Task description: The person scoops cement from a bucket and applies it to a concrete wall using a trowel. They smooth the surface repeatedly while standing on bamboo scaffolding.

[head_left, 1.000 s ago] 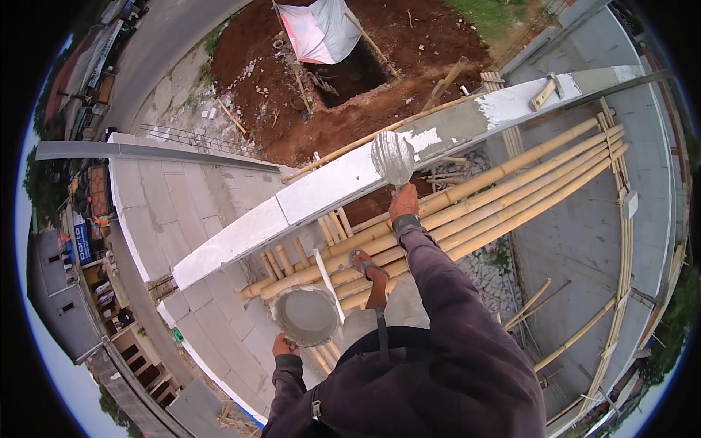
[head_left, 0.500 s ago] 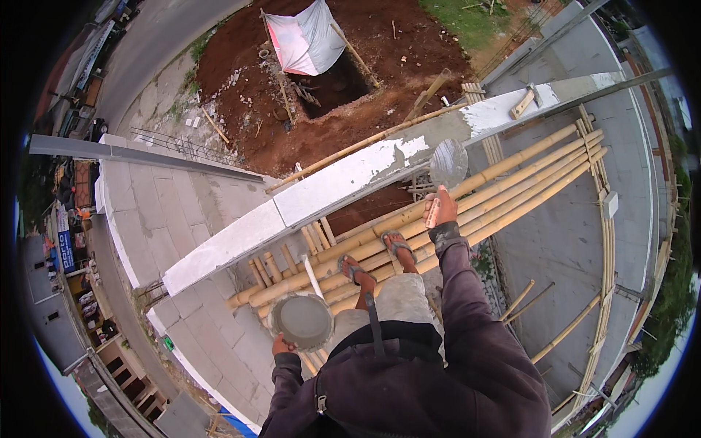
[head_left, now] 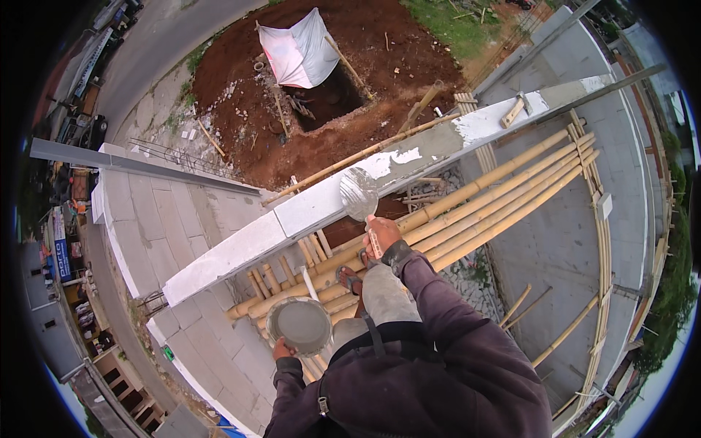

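Observation:
My right hand (head_left: 383, 237) is closed around the handle of a trowel. Its rounded, mortar-smeared blade (head_left: 359, 194) is over the near edge of the white block wall top (head_left: 314, 202); whether it touches cannot be told. Grey mortar (head_left: 442, 140) coats part of that top to the right of the blade, with white patches showing through. At lower left my left hand (head_left: 284, 349) grips the rim of a round pan (head_left: 271, 321). Smooth grey mortar (head_left: 303, 325) lies in the pan.
I stand on a platform of bamboo poles (head_left: 482, 212) beside the wall. A hammer (head_left: 515, 109) with a wooden handle lies on the wall top. Beyond are a dug pit (head_left: 332, 102) under a white sheet (head_left: 303, 51), and a grey metal beam (head_left: 146, 164) at left.
My right hand has swung the trowel left, from the right part of the wall to nearer its middle. My left hand stays at the pan. The view has shifted slightly.

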The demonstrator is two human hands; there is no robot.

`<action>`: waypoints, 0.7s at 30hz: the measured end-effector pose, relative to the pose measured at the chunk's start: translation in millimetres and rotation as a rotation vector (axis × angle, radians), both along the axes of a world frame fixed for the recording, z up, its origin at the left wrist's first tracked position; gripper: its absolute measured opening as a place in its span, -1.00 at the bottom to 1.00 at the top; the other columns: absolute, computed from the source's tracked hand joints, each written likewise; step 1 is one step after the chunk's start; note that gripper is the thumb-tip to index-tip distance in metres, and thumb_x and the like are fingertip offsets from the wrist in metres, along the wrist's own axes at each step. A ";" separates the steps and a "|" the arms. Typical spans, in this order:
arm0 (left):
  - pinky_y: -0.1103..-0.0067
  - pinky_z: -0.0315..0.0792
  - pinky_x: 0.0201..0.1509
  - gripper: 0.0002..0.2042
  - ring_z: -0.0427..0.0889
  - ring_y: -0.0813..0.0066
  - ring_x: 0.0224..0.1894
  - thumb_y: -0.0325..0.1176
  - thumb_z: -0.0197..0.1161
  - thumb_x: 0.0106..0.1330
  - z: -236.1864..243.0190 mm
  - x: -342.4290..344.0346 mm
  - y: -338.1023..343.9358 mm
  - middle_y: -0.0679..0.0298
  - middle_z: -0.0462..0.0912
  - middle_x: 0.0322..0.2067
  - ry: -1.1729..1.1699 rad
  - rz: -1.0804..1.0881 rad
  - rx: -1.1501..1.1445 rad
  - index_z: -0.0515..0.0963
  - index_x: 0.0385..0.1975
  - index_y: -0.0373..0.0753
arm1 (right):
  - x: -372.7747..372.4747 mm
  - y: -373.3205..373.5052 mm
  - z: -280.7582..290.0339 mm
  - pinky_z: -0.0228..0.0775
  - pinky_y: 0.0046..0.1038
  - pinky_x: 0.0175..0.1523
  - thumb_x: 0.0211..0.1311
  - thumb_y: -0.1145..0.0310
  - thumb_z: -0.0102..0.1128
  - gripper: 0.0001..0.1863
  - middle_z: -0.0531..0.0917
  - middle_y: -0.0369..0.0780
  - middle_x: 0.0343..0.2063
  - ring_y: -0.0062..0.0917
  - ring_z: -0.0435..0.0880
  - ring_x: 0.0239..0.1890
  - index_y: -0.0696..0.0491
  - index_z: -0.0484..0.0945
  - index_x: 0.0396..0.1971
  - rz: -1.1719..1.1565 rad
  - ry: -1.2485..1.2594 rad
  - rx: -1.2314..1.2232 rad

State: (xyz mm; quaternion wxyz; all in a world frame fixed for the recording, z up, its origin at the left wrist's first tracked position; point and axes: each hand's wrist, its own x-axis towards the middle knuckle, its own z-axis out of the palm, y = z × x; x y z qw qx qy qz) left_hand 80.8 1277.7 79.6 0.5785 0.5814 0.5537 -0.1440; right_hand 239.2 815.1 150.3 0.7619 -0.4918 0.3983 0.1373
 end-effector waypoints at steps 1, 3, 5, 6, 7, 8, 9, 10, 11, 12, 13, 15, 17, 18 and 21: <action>0.50 0.27 -0.73 -0.79 0.23 0.49 -0.80 -0.27 0.14 0.18 2.3 0.7 -2.7 0.31 0.23 -0.80 -0.003 -0.008 0.002 0.37 -0.59 -0.25 | 11.9 -33.0 -0.6 0.18 -0.40 -0.74 0.23 -0.02 0.01 -0.59 0.41 -0.26 -0.76 -0.49 0.38 -0.83 0.07 0.41 -0.48 -0.104 0.009 -0.027; 0.50 0.29 -0.73 -0.79 0.25 0.49 -0.79 -0.27 0.14 0.17 6.5 7.0 -11.4 0.31 0.25 -0.78 0.005 -0.074 0.031 0.39 -0.57 -0.26 | 34.3 -92.2 -1.3 0.20 -0.38 -0.72 0.25 -0.02 -0.02 -0.59 0.40 -0.27 -0.77 -0.50 0.35 -0.83 0.06 0.40 -0.49 -0.328 0.111 -0.003; 0.53 0.27 -0.73 -0.82 0.26 0.50 -0.79 -0.28 0.14 0.18 18.3 12.6 -22.8 0.31 0.28 -0.75 0.003 -0.091 0.059 0.42 -0.52 -0.26 | 53.6 -109.4 -3.1 0.18 -0.37 -0.70 0.25 0.00 -0.05 -0.60 0.37 -0.28 -0.77 -0.50 0.34 -0.82 0.06 0.37 -0.53 -0.407 0.127 -0.117; 0.55 0.25 -0.73 -0.84 0.25 0.51 -0.79 -0.30 0.14 0.18 24.4 16.3 -32.3 0.32 0.30 -0.73 -0.007 -0.079 0.066 0.45 -0.49 -0.25 | 57.5 -104.0 -2.9 0.16 -0.38 -0.69 0.25 0.01 -0.06 -0.60 0.36 -0.28 -0.77 -0.49 0.34 -0.80 0.05 0.35 -0.56 -0.306 0.166 -0.140; 0.57 0.23 -0.74 -0.86 0.24 0.52 -0.78 -0.31 0.13 0.19 30.2 23.0 -42.3 0.32 0.32 -0.71 -0.029 -0.075 0.066 0.47 -0.46 -0.24 | 54.8 -86.0 -1.7 0.14 -0.40 -0.70 0.24 0.03 -0.04 -0.61 0.35 -0.27 -0.78 -0.50 0.34 -0.80 0.06 0.34 -0.58 -0.153 0.184 -0.080; 0.58 0.22 -0.73 -0.87 0.25 0.53 -0.77 -0.31 0.13 0.18 37.2 31.0 -51.1 0.33 0.32 -0.71 -0.031 -0.080 0.064 0.47 -0.47 -0.24 | 49.5 -58.4 1.3 0.15 -0.38 -0.68 0.29 0.09 -0.02 -0.61 0.37 -0.25 -0.78 -0.50 0.32 -0.81 0.08 0.36 -0.60 -0.033 0.216 -0.025; 0.60 0.21 -0.72 -0.87 0.27 0.55 -0.76 -0.31 0.13 0.18 46.1 36.6 -59.1 0.33 0.33 -0.71 -0.025 -0.086 0.072 0.47 -0.48 -0.23 | 34.9 -31.1 8.2 0.17 -0.39 -0.68 0.28 0.08 0.00 -0.61 0.39 -0.25 -0.78 -0.49 0.34 -0.81 0.10 0.40 -0.58 0.248 0.183 -0.082; 0.56 0.29 -0.69 -0.83 0.29 0.52 -0.76 -0.31 0.14 0.18 53.0 41.1 -68.4 0.33 0.31 -0.71 -0.084 -0.180 0.049 0.46 -0.54 -0.27 | 17.1 -10.0 17.2 0.19 -0.40 -0.68 0.27 0.07 0.01 -0.59 0.43 -0.26 -0.78 -0.48 0.36 -0.82 0.10 0.42 -0.60 0.568 0.122 -0.079; 0.51 0.36 -0.66 -0.79 0.32 0.49 -0.76 -0.32 0.14 0.18 61.5 46.0 -73.0 0.32 0.29 -0.71 -0.062 -0.273 0.074 0.45 -0.59 -0.31 | 4.7 15.5 24.3 0.25 -0.36 -0.66 0.23 0.02 0.04 -0.54 0.47 -0.22 -0.77 -0.42 0.42 -0.82 0.15 0.48 -0.60 0.815 0.124 -0.108; 0.53 0.34 -0.64 -0.76 0.33 0.52 -0.73 -0.32 0.16 0.18 68.8 47.4 -80.4 0.33 0.28 -0.73 -0.099 -0.458 0.212 0.40 -0.65 -0.31 | -2.8 30.6 30.4 0.33 -0.32 -0.59 0.22 0.05 0.05 -0.56 0.53 -0.16 -0.71 -0.36 0.50 -0.75 0.18 0.52 -0.56 1.047 0.071 -0.205; 0.54 0.29 -0.63 -0.73 0.31 0.55 -0.73 -0.30 0.18 0.17 75.0 45.7 -91.3 0.33 0.28 -0.77 -0.146 -0.160 0.082 0.36 -0.69 -0.28 | -10.4 47.3 36.1 0.40 -0.28 -0.52 0.20 0.08 0.05 -0.57 0.59 -0.10 -0.64 -0.30 0.57 -0.68 0.20 0.55 -0.51 1.275 -0.029 -0.270; 0.58 0.22 -0.60 -0.73 0.24 0.61 -0.74 -0.30 0.22 0.16 88.6 44.5 -110.3 0.40 0.28 -0.77 -0.259 -0.128 0.056 0.36 -0.72 -0.20 | -23.6 86.7 43.4 0.47 -0.27 -0.38 0.18 0.16 0.04 -0.64 0.63 -0.04 -0.50 -0.24 0.64 -0.50 0.21 0.58 -0.41 1.594 -0.266 -0.618; 0.54 0.26 -0.57 -0.80 0.29 0.57 -0.70 -0.33 0.20 0.16 102.0 51.6 -128.2 0.37 0.27 -0.73 -0.326 -0.373 0.184 0.39 -0.61 -0.25 | -18.8 110.6 39.3 0.50 -0.26 -0.25 0.15 0.24 0.03 -0.68 0.65 0.00 -0.38 -0.21 0.67 -0.35 0.20 0.59 -0.34 1.684 -0.385 -0.855; 0.53 0.28 -0.55 -0.82 0.31 0.55 -0.68 -0.33 0.19 0.17 108.5 57.4 -137.7 0.36 0.27 -0.72 -0.411 -0.350 0.185 0.40 -0.58 -0.26 | -19.9 125.4 35.3 0.50 -0.26 -0.19 0.13 0.27 0.03 -0.70 0.64 0.01 -0.32 -0.20 0.66 -0.29 0.20 0.59 -0.32 1.661 -0.331 -0.893; 0.58 0.26 -0.56 -0.80 0.28 0.61 -0.69 -0.32 0.20 0.18 136.2 68.4 -168.9 0.40 0.26 -0.72 -0.371 -0.204 0.125 0.39 -0.60 -0.23 | -21.2 154.9 21.3 0.49 -0.22 -0.10 0.09 0.29 0.05 -0.72 0.65 -0.02 -0.28 -0.17 0.66 -0.20 0.17 0.60 -0.32 1.623 -0.313 -0.982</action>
